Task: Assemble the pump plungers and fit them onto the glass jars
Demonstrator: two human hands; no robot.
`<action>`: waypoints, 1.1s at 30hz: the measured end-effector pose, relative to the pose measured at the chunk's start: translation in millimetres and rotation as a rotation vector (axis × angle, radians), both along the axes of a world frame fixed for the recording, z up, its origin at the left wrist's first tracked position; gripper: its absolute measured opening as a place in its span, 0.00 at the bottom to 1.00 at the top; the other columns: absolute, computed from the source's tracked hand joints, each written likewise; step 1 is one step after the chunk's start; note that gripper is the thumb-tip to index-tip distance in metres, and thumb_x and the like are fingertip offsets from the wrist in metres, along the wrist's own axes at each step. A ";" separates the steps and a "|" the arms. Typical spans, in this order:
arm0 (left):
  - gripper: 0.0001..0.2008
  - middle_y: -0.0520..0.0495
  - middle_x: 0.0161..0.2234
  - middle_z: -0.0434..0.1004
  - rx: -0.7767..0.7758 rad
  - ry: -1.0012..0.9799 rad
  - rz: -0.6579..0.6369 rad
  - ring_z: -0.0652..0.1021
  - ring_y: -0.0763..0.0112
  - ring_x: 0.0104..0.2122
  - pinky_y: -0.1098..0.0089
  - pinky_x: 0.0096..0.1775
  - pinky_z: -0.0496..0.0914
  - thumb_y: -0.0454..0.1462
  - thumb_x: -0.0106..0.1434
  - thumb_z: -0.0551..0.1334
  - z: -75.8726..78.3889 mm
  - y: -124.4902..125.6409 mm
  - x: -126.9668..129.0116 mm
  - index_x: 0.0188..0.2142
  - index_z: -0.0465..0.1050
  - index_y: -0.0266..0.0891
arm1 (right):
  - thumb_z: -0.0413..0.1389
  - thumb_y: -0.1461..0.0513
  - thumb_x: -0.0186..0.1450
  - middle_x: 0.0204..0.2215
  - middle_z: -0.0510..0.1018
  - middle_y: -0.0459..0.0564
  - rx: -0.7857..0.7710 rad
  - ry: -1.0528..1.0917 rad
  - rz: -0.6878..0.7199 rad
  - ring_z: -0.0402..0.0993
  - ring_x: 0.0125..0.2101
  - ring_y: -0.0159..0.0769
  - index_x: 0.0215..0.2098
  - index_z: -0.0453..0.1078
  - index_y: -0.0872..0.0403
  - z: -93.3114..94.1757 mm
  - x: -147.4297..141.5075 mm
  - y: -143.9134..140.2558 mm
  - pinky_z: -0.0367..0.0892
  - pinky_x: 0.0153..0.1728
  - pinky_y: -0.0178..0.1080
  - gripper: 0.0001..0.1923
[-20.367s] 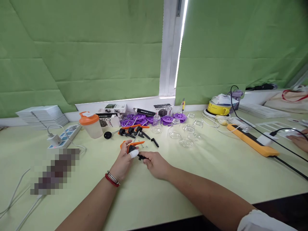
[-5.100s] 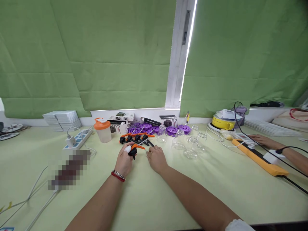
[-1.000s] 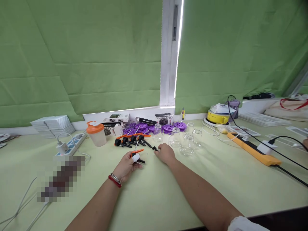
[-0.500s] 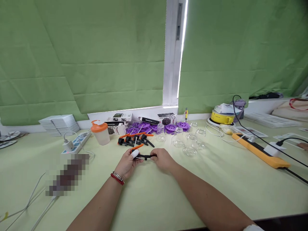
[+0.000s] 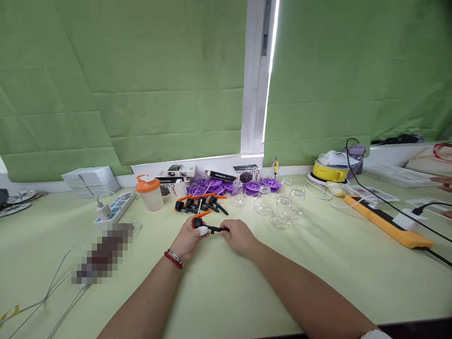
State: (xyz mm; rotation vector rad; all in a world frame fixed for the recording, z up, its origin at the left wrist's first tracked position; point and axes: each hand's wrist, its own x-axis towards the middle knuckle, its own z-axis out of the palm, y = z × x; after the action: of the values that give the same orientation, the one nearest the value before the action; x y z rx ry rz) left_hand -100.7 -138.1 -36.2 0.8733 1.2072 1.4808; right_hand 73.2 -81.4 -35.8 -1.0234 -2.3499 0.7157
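Note:
My left hand point(image 5: 186, 241), a white wrap on its thumb, is closed around a black-and-orange part point(image 5: 198, 222) with a round black cap and an orange arm. A thin black stem point(image 5: 216, 230) reaches from it toward my right hand point(image 5: 239, 237). My right fingers pinch the far end of this stem. Both hands are just above the table, and my fingers hide some of the part. Behind them lie several similar black-and-orange parts point(image 5: 201, 204), with black caps, dark stems and thin light rods.
Several clear glass vessels point(image 5: 281, 221) stand right of my hands. Purple wheel-like pieces point(image 5: 212, 184) and small boxes point(image 5: 181, 170) line the wall. An orange-lidded shaker point(image 5: 149, 194) and a white power strip point(image 5: 118, 207) are left; an orange power strip point(image 5: 391, 226) is right.
My left thumb has moved down and right along the part, so its black cap shows more. My right hand keeps its pinch. The camera view has shifted slightly.

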 end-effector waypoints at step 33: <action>0.46 0.38 0.62 0.47 0.475 0.637 0.041 0.52 0.55 0.62 0.57 0.60 0.50 0.33 0.45 0.68 16.8 -17.3 19.8 0.60 0.47 0.41 | 0.58 0.62 0.56 0.20 0.63 0.39 -0.858 0.725 0.353 0.57 0.17 0.23 0.53 0.66 0.53 1.7 -16.3 -27.5 0.50 0.20 0.31 0.26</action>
State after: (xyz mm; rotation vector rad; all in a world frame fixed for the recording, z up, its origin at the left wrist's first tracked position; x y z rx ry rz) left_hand -80.9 -155.4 -19.4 1.7457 1.3348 1.6068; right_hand 56.9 -109.0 -34.2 -0.4656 -1.5647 1.9458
